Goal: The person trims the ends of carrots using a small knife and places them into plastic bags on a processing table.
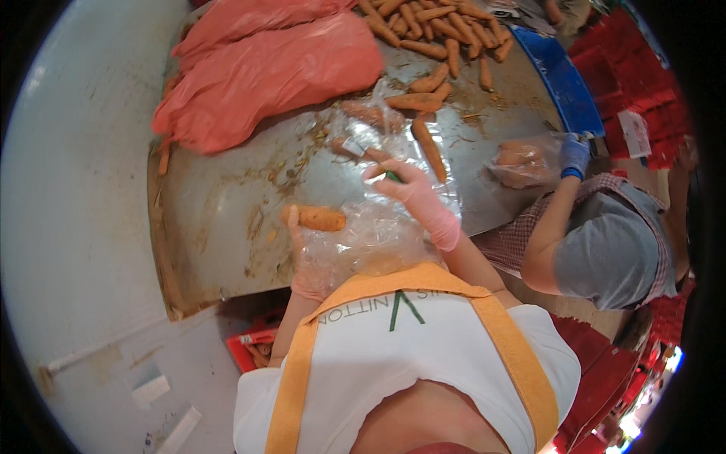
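My left hand [306, 261], in a pale pink glove, grips a thick carrot [320, 218] over the near side of the metal table. The carrot's blunt end points right. Clear plastic bags [368, 232] lie bunched beside it, against my apron. My right hand [405, 187], also in a pink glove, is closed around a green-handled knife [392, 176]; its pale blade appears to point away to the left. Beyond that hand are a clear bag with carrots inside [371, 115] and a loose carrot [428, 147] on flat clear plastic.
A large pink plastic sheet or bag [272, 74] covers the far left. Many carrots [437, 25] are heaped at the back. To the right, a co-worker's blue-gloved hand [574, 156] holds a bag of carrots [520, 162] near a blue crate [558, 79]. A red crate [244, 346] sits below left.
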`<state>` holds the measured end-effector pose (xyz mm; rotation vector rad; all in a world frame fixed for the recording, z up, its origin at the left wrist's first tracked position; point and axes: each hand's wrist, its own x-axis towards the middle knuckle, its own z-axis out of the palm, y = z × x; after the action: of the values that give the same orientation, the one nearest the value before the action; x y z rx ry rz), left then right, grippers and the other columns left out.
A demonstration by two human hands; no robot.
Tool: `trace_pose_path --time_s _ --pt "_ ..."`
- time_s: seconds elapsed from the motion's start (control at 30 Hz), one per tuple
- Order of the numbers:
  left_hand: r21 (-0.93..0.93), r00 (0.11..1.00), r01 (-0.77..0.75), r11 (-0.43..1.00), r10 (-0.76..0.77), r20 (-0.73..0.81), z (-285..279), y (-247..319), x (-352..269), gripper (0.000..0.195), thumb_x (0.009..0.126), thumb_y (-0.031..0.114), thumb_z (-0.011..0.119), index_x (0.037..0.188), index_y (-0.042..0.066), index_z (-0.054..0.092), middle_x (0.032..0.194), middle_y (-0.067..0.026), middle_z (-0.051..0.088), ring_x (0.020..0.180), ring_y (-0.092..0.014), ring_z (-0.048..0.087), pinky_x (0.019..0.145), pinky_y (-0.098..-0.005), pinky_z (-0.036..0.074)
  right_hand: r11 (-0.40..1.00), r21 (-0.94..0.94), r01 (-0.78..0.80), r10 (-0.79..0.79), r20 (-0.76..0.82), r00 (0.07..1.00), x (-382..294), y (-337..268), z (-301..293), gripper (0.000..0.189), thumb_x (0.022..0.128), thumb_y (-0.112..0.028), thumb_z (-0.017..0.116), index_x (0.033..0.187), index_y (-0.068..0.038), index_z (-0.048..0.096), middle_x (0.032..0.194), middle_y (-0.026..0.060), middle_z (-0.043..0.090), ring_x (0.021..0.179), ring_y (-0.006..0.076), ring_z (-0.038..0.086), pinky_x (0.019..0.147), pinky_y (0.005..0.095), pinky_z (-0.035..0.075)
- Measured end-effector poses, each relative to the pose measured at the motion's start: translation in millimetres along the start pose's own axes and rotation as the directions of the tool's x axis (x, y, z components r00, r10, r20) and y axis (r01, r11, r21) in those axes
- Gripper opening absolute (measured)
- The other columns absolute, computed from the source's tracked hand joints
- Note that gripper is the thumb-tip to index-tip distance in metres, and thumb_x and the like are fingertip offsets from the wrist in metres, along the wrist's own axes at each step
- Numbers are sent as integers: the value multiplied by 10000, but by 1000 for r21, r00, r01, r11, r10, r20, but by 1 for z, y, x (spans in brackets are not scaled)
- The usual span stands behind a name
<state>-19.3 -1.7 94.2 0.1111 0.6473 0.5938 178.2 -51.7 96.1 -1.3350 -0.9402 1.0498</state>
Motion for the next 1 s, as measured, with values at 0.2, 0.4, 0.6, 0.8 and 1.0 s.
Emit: trace_pose_path --time_s 0.2,0.4,0.6,0.8,1.0 --pt "111 976 193 975 -203 80 5 0 19 433 918 415 506 1208 93 499 1149 -96 563 1052 -238 551 903 -386 470 937 104 -333 297 266 917 -2 11 4 314 801 -256 675 1012 -26 645 789 15 591 738 72 522 673 213 420" --pt "795 783 -595 -118 138 607 -20 16 35 233 939 282 494 993 73 581 972 -41 571 872 -144 575 736 -295 495 731 472 -493 519 85 850 -3 49 -33 261 838 -342 561 783 -87 558 628 -16 480 475 50 298 459 207 229" --pt "366 997 -75 927 58 57 -12 31 18 185 943 261 487 858 111 553 913 -28 544 797 -103 524 709 -234 439 840 507 -195 370 -271 889 59 73 -89 242 895 -325 536 855 -87 541 666 -5 519 453 61 329 400 207 217" --pt "800 580 -476 -365 554 597 -48 43 23 172 894 160 547 1021 50 587 871 -18 573 806 -144 560 734 -286 460 850 510 -136 342 -337 877 107 86 -94 185 874 -238 595 950 -72 571 699 -11 548 467 44 366 412 197 259" --pt "921 391 -209 -329 835 388 -80 56 19 393 747 -19 613 1124 90 595 1067 -101 577 888 -243 566 783 -349 463 946 -187 -264 158 -446 881 112 167 -60 434 786 -290 665 1089 16 607 834 72 648 650 149 579 584 290 453"
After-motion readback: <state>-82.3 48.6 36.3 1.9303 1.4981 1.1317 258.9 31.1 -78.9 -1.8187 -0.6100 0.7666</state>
